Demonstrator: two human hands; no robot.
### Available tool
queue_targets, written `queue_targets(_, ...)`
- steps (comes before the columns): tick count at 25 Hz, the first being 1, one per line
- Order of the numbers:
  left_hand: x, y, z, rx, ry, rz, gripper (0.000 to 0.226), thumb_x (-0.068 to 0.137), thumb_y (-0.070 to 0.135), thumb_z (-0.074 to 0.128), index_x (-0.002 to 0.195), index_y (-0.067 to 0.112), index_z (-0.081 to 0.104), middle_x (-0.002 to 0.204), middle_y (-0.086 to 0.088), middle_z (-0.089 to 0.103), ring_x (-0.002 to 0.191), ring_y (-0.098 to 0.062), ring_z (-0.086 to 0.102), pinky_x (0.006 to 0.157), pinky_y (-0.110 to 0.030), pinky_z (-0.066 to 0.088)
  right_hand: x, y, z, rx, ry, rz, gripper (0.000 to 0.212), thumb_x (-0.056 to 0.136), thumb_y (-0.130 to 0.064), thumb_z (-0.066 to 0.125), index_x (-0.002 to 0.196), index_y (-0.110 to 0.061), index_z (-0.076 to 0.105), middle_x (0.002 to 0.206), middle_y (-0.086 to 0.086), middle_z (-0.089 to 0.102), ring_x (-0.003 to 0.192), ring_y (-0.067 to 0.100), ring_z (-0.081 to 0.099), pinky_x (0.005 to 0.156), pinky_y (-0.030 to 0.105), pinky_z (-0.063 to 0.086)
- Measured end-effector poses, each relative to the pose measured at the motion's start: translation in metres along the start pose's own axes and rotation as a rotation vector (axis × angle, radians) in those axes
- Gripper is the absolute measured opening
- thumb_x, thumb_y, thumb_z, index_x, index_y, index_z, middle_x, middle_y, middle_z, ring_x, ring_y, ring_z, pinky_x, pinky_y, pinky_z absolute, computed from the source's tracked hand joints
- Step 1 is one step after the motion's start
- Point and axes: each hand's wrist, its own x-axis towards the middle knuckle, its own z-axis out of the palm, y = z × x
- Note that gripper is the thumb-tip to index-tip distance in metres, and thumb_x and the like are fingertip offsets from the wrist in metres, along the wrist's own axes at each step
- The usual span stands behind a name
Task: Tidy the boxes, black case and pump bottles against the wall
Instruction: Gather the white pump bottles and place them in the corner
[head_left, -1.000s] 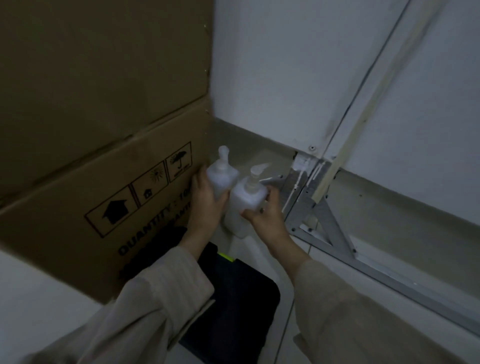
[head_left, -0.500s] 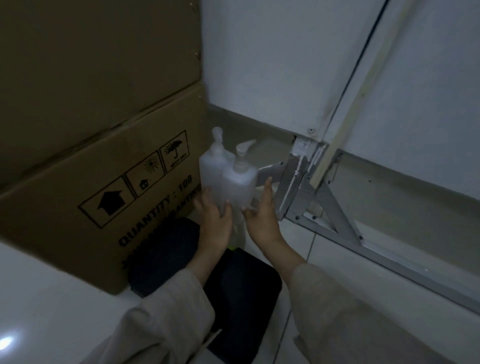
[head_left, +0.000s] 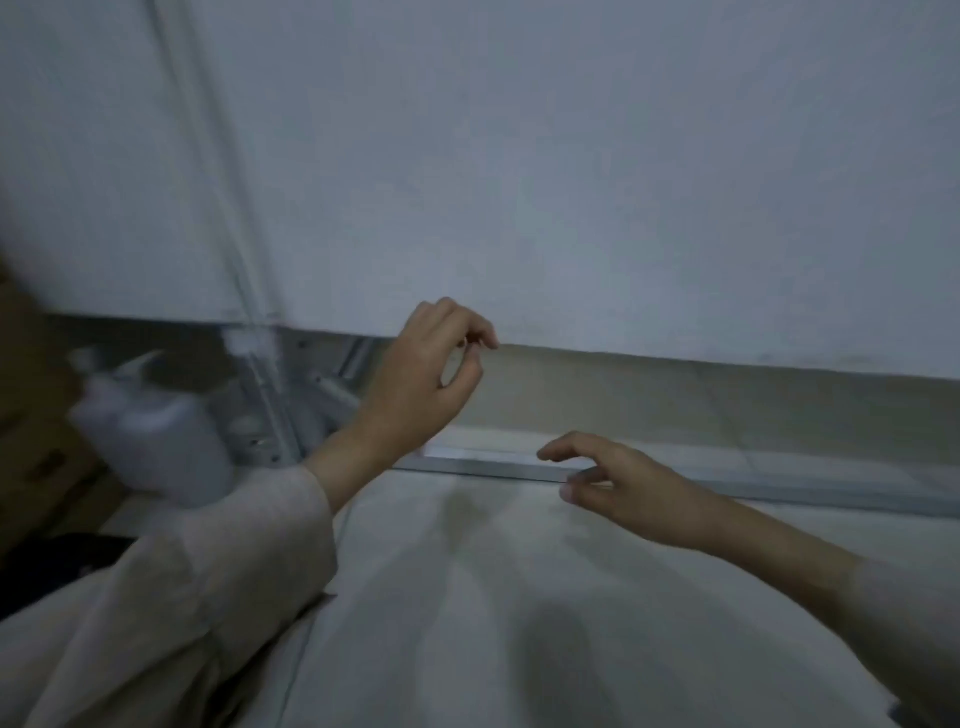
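i see the pale wall (head_left: 571, 156) filling the whole upper half of the frame, with a darker skirting band (head_left: 727, 400) running along its foot from centre to right; below that the light floor (head_left: 493, 597) takes the lower middle of the frame, soft shadows lying across it; a metal rail (head_left: 498, 466) runs along the floor at the wall's base, and a metal frame (head_left: 291, 405) with slanted bars stands at centre left against the wall; my beige sleeve (head_left: 171, 613) covers the lower left corner; a strip of brown cardboard box (head_left: 31, 447) shows at the far left edge, blurred; a dark patch low on the left edge, just above the sleeve, is likely the black case (head_left: 57, 558), though i cannot tell for sure; the pump bottles (head_left: 150, 441) stand at middle left, blurred, between the box and the metal frame, close to the wall, their nozzles pointing right; whether they touch each other i cannot tell; my left hand (head_left: 421, 379) hangs in the centre of the frame, raised before the skirting, its grip loosely curled with thumb and forefinger tips near each other and nothing between them; my right hand (head_left: 623, 483) sits lower and right of centre, above the floor by the rail, fingers relaxed and spread, holding nothing; both hands are well apart from the bottles.
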Motion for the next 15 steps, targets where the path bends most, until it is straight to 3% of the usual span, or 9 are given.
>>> queue_targets(2,0.034,0.060,0.045,-0.011,-0.183,0.137,0.017,0.086,0.018,0.042,0.092,0.015,0.058,0.087,0.004,0.056,0.085,-0.010,0.046,0.074,-0.020,0.037,-0.051,0.039,-0.044,-0.001,0.127,0.049,0.026,0.090,-0.017,0.055,0.112,-0.030,0.052,0.126,-0.005,0.051,0.108,0.015,0.058,0.087,0.010,0.044)
queue_targets(5,0.067,0.141,0.113,0.031,-0.417,0.220,0.017,0.089,0.023,0.045,0.100,0.020,0.057,0.096,0.004,0.059,0.094,-0.013,0.049,0.078,-0.028,0.042,-0.123,0.094,-0.102,0.020,0.322,0.124,0.023,0.087,-0.016,0.058,0.106,-0.030,0.056,0.125,-0.002,0.054,0.110,0.018,0.058,0.098,0.030,0.048)
queue_targets(7,0.080,0.187,0.158,0.030,-0.518,0.229,0.018,0.089,0.023,0.046,0.103,0.020,0.058,0.100,0.003,0.060,0.099,-0.015,0.051,0.081,-0.032,0.044,-0.171,0.129,-0.139,0.012,0.508,0.182,0.021,0.087,-0.013,0.058,0.104,-0.026,0.058,0.122,0.000,0.056,0.109,0.019,0.057,0.094,0.027,0.047)
queue_targets(8,0.084,0.206,0.180,0.020,-0.554,0.240,0.018,0.089,0.024,0.047,0.103,0.019,0.058,0.100,0.002,0.060,0.099,-0.017,0.053,0.082,-0.033,0.045,-0.194,0.145,-0.156,-0.003,0.619,0.218,0.021,0.087,-0.010,0.058,0.105,-0.022,0.060,0.118,0.001,0.057,0.107,0.018,0.057,0.085,0.018,0.045)
queue_targets(10,0.085,0.241,0.218,-0.038,-0.603,0.257,0.019,0.087,0.025,0.047,0.101,0.019,0.059,0.099,0.001,0.062,0.096,-0.019,0.056,0.084,-0.037,0.048,-0.240,0.175,-0.187,-0.063,0.856,0.309,0.021,0.085,-0.006,0.057,0.104,-0.015,0.063,0.106,0.002,0.056,0.102,0.020,0.056,0.072,0.014,0.039)
queue_targets(13,0.071,0.278,0.259,-0.128,-0.633,0.185,0.019,0.087,0.025,0.049,0.101,0.018,0.061,0.093,0.002,0.062,0.089,-0.019,0.059,0.077,-0.033,0.048,-0.303,0.224,-0.212,-0.111,1.140,0.449,0.023,0.083,-0.014,0.063,0.105,-0.012,0.062,0.109,0.008,0.058,0.107,0.026,0.054,0.082,0.025,0.038)
queue_targets(15,0.057,0.285,0.276,-0.152,-0.660,0.133,0.017,0.088,0.022,0.051,0.101,0.019,0.061,0.093,0.002,0.063,0.088,-0.017,0.060,0.073,-0.029,0.045,-0.326,0.254,-0.212,0.005,1.184,0.564,0.041,0.079,-0.031,0.068,0.114,-0.013,0.055,0.122,0.010,0.053,0.113,0.024,0.050,0.092,0.032,0.041)
